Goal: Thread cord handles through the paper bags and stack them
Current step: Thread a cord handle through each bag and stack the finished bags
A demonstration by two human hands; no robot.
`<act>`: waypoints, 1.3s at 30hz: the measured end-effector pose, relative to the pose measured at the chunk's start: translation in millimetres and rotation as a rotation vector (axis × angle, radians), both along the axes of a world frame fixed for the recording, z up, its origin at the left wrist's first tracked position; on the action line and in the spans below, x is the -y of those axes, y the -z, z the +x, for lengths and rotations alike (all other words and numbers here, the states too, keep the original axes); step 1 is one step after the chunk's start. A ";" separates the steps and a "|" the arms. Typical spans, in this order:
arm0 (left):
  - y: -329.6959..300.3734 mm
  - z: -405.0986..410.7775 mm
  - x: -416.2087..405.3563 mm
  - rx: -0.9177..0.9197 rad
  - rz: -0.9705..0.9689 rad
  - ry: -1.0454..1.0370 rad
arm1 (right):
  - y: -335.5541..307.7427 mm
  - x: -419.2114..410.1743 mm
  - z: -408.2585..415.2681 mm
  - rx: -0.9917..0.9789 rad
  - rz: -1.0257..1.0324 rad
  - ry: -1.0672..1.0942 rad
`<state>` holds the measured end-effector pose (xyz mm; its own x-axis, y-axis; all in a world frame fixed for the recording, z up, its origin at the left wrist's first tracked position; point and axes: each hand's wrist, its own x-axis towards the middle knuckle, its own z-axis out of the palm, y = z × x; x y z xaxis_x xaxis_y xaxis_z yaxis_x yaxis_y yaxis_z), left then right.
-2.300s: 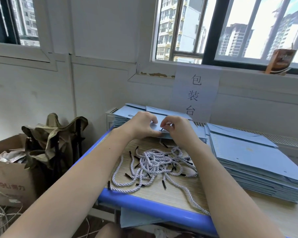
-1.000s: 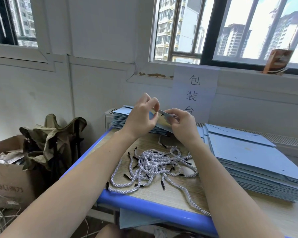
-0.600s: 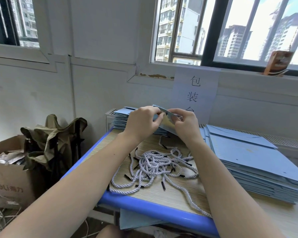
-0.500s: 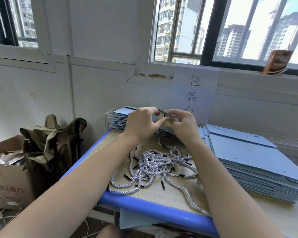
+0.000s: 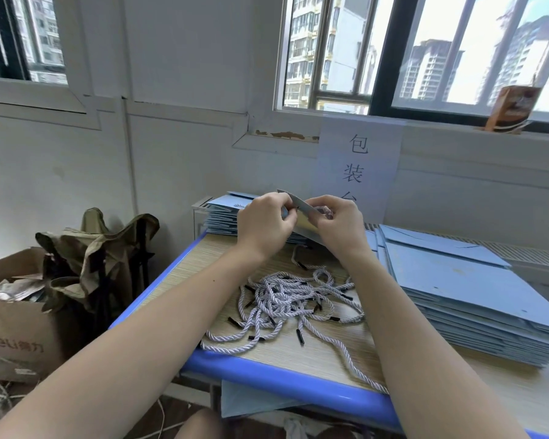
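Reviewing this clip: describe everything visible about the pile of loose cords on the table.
The pile of cords is a loose tangle of twisted rope lengths, pale lilac-white, each ending in a short black tip. It lies flat on the wood-look top of the blue-edged table, between the person's forearms and left of the large stack of flat blue bags. One strand trails toward the near edge. Neither hand touches the pile; both work above and behind it.
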<state>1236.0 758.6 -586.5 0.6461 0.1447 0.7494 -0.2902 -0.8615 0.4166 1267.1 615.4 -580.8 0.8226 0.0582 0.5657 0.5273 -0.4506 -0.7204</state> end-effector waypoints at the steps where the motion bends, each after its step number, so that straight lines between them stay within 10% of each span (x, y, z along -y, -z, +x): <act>1: -0.3 0.3 -0.9 -0.011 -0.004 0.014 | 0.0 0.1 0.1 -0.003 -0.002 0.012; 25: -3.4 5.0 -15.2 0.019 -0.318 0.361 | 0.0 4.9 -1.9 -0.162 -0.067 0.025; 39: -2.7 10.7 -20.0 0.039 -0.178 0.240 | -4.7 8.5 -6.8 -0.145 -0.003 -0.068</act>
<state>1246.7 778.6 -583.8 0.6489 0.1226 0.7509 -0.4957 -0.6806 0.5395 1260.3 606.9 -576.1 0.8896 0.1181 0.4412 0.4474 -0.4195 -0.7898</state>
